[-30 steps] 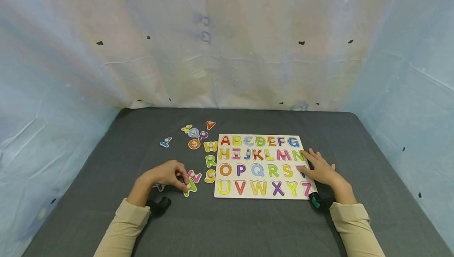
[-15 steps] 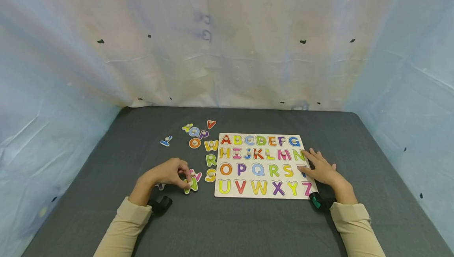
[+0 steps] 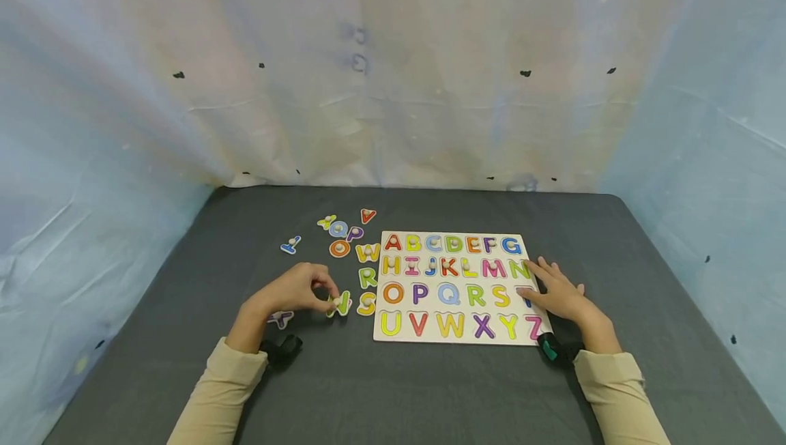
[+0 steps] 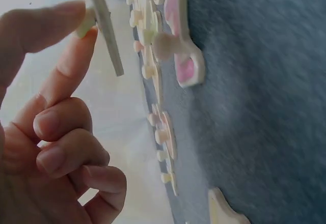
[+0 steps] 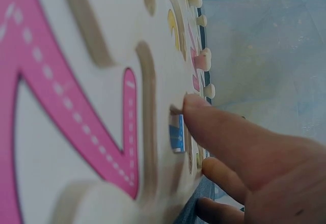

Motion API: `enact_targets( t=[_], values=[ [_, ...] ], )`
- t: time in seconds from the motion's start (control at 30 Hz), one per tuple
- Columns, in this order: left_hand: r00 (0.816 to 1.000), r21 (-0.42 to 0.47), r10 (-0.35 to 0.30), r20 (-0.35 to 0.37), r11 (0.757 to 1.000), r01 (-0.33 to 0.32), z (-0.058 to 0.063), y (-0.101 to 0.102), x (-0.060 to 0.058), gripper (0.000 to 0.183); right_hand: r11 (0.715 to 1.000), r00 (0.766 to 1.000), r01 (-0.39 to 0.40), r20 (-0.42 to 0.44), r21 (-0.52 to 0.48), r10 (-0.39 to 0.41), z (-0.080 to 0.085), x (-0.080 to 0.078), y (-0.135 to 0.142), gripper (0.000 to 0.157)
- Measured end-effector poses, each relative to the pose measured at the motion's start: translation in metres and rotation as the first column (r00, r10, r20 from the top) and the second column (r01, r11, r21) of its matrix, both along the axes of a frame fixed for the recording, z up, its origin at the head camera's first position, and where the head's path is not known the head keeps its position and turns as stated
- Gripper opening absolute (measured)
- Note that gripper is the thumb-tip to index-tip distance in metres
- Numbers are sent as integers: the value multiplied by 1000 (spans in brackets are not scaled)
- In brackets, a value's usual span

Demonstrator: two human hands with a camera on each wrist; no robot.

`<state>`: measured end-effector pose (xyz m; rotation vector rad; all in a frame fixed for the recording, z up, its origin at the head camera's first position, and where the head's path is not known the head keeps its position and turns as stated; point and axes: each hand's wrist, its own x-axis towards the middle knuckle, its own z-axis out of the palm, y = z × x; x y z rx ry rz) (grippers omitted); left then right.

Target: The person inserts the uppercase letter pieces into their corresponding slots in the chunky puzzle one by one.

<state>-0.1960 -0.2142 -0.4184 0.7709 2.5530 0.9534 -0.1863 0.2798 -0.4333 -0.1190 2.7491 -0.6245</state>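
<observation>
My left hand (image 3: 301,289) pinches the knob of a green letter N puzzle piece (image 3: 344,303) between thumb and forefinger. In the left wrist view that letter piece (image 4: 107,33) shows edge-on, raised off the cloth, while the other fingers curl toward the palm. A pink letter piece (image 4: 186,71) lies on the cloth nearby. My right hand (image 3: 557,295) rests with spread fingers on the right edge of the wooden alphabet board (image 3: 454,341), partly covering the T recess. In the right wrist view, a fingertip (image 5: 196,102) touches the board beside that blue recess.
Loose knobbed letters, among them S (image 3: 366,304), R (image 3: 368,278), W (image 3: 368,252) and O (image 3: 340,248), lie left of the board. A blue T (image 3: 290,245) and a purple piece (image 3: 280,319) lie farther left. The board's upper two rows mostly hold knobbed letters.
My left hand has lifted the green N and moved it up and right, over the pink piece. The purple piece shows more fully. My right hand stays put.
</observation>
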Motion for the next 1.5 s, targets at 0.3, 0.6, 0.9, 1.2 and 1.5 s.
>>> enact_targets(
  t=[0.3,0.6,0.9,1.2,1.5],
  values=[
    [997,-4,19,-71,1000,-19,-1,17,-8,4,1000,1000,5,6,-1,-5,-2,0,-4,85],
    [992,31,14,-128,999,-10,6,41,-16,4,1000,1000,0,4,11,0,0,-1,-4,83],
    [983,73,-25,-180,997,39,8,77,-24,4,1000,1000,-3,-13,-31,2,-2,0,2,90],
    [977,47,-30,-213,998,41,15,118,-28,6,1000,1000,4,-14,-28,-5,-1,2,-1,90],
    [973,39,-33,-229,998,43,11,154,-33,5,1000,1000,-5,-14,16,5,2,2,-1,85]
  ],
)
